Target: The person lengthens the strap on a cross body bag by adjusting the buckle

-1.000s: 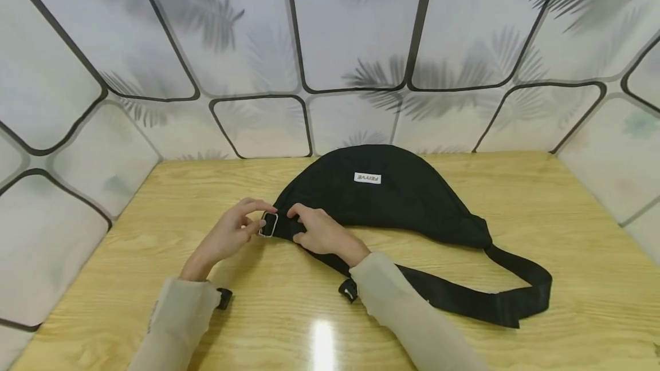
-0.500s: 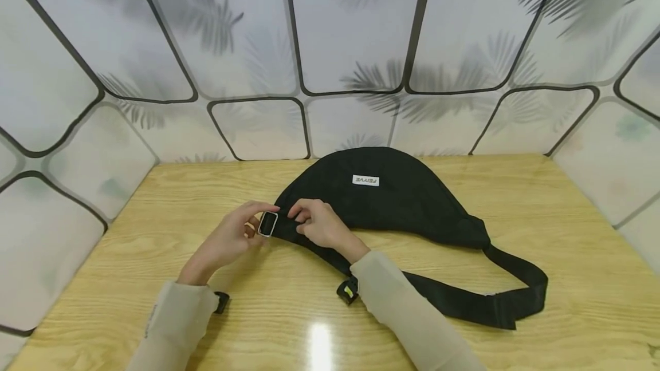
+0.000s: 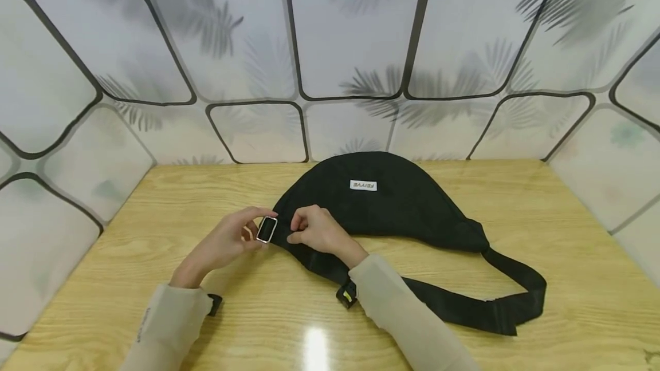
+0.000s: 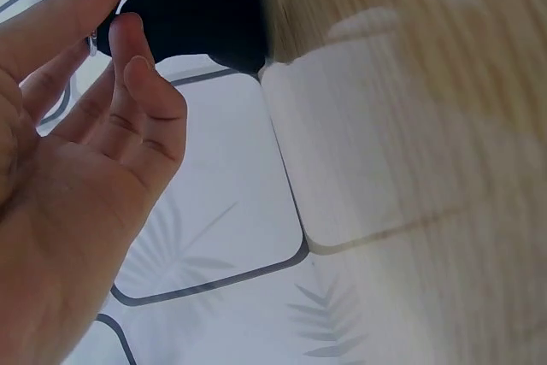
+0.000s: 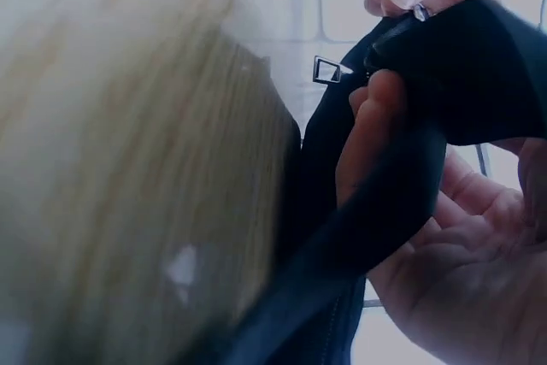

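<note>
A black waist bag with a small white label lies on the wooden table. At its left end, my left hand pinches the strap at a rectangular metal slider. My right hand pinches the black strap just right of the slider. In the right wrist view, the strap loops across the right hand's fingers, and a small square metal loop hangs beside the bag. The left wrist view shows the left thumb and fingers at the dark fabric; the pinched part is mostly hidden.
The strap's far run curves out to the right and passes beneath the right sleeve. Small black objects lie by the left cuff and right cuff. A patterned cloth wall stands behind the table.
The slider has turned to face the head camera more plainly and sits slightly lower. The left fingers have shifted around it. The right fingertips have moved a little along the strap.
</note>
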A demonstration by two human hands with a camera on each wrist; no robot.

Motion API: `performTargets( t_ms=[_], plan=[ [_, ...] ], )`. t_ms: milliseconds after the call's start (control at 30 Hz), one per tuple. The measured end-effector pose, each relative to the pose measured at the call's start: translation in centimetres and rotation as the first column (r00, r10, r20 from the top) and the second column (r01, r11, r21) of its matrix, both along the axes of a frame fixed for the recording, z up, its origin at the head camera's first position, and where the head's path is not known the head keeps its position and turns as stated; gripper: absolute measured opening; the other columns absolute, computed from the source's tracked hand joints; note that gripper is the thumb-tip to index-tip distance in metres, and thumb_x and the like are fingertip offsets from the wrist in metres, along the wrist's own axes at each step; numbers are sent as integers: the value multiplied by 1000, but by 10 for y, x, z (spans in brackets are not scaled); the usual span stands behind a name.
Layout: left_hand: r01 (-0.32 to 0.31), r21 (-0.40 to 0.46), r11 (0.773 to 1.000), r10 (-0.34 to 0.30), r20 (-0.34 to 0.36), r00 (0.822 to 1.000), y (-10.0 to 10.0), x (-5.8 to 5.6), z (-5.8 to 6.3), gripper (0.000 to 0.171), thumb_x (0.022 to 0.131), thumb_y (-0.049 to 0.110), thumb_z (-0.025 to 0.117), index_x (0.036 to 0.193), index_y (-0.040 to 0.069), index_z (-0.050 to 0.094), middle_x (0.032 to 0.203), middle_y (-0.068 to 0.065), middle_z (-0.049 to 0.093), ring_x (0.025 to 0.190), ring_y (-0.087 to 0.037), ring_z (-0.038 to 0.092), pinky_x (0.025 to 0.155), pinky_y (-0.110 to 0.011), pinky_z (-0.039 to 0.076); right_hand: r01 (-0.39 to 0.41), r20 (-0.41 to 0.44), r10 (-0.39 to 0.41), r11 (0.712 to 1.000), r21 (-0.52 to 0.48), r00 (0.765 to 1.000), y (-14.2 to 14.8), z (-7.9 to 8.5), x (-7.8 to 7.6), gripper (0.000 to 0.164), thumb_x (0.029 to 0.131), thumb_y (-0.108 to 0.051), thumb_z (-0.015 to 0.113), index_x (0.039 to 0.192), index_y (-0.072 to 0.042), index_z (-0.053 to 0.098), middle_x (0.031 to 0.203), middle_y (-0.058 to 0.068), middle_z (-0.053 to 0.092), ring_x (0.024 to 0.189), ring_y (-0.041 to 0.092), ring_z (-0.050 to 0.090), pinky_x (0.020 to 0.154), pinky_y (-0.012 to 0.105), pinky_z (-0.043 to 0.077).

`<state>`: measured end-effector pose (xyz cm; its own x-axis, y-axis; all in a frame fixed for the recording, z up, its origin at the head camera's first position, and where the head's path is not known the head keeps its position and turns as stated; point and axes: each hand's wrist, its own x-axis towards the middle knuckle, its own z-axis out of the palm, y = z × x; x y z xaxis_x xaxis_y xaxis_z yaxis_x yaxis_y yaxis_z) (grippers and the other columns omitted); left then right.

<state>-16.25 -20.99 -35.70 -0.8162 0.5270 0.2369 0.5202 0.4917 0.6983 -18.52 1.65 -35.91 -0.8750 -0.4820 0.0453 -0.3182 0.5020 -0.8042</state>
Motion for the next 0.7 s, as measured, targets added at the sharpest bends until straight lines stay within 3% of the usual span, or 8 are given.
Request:
performTargets(
  t_ms=[133, 233, 333, 433, 700],
  plan=[
    [-18, 0, 1000, 18, 22, 1000, -1, 2, 0, 52, 81, -9, 80, 130, -3, 61, 116, -17, 63, 75, -13, 57, 58, -28, 48, -15, -143, 28, 996, 89, 989, -3, 1, 6, 5, 87, -3, 78, 88, -4, 73, 79, 1, 68, 70, 13, 59, 67, 26, 48],
    [-26, -10, 1000, 27, 26, 999, -1, 1, 0, 52, 82, -8, 80, 130, -2, 61, 115, -17, 64, 75, -12, 58, 55, -28, 47, -5, -287, 53, 986, 165, 956, -4, 2, 10, 3, 89, -5, 78, 90, -5, 76, 88, 5, 67, 79, 19, 60, 73, 31, 50],
    [-32, -29, 999, 33, 36, 999, 1, -1, -1, 51, 82, -8, 80, 130, -1, 61, 113, -16, 65, 74, -12, 59, 53, -27, 45, 0, -366, 74, 980, 199, 928, -3, 2, 11, 2, 90, -4, 77, 88, -4, 76, 88, 5, 60, 79, 20, 57, 73, 31, 49],
    [-38, -53, 998, 40, 55, 998, 1, -1, -3, 52, 82, -7, 80, 130, 0, 61, 112, -16, 66, 74, -12, 60, 53, -28, 46, -10, -373, 86, 979, 203, 924, -3, 0, 11, 4, 90, -3, 76, 86, -4, 74, 85, 4, 57, 78, 19, 55, 71, 31, 48],
    [-32, -58, 998, 36, 55, 998, -2, 0, -1, 54, 84, -5, 79, 134, -1, 59, 115, -17, 66, 76, -14, 61, 54, -28, 46, -74, -253, 94, 993, 89, 963, -5, -3, 6, 7, 93, 4, 69, 97, 0, 72, 84, 7, 69, 71, 16, 61, 70, 28, 51]
  ],
)
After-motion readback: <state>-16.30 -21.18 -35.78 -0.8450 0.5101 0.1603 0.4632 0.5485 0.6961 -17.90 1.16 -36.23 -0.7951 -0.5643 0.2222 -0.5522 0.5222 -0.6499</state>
